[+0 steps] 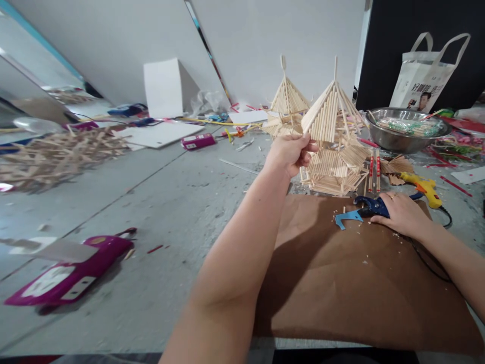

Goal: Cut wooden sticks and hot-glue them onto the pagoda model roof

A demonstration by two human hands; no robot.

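Observation:
My left hand [290, 154] pinches the lower left edge of the pointed stick roof [328, 114] of a wooden stick model. Tiers of the model [329, 174] spread out beneath the roof. My right hand [403, 215] is wrapped over a blue tool [375, 206] lying on the brown sheet [322, 288]. A light blue cut piece [347, 218] lies at the tool's tip. Just beyond my right hand is a yellow glue gun [424, 186]. Behind the model on the left stands a second pointed stick roof [286, 98].
A metal bowl [405, 144] of wrapped items and a white bag [420, 81] are at the back right. At left are a stick pile [56, 156] and a purple device [76, 268]. A smaller purple device [198, 142] sits further back.

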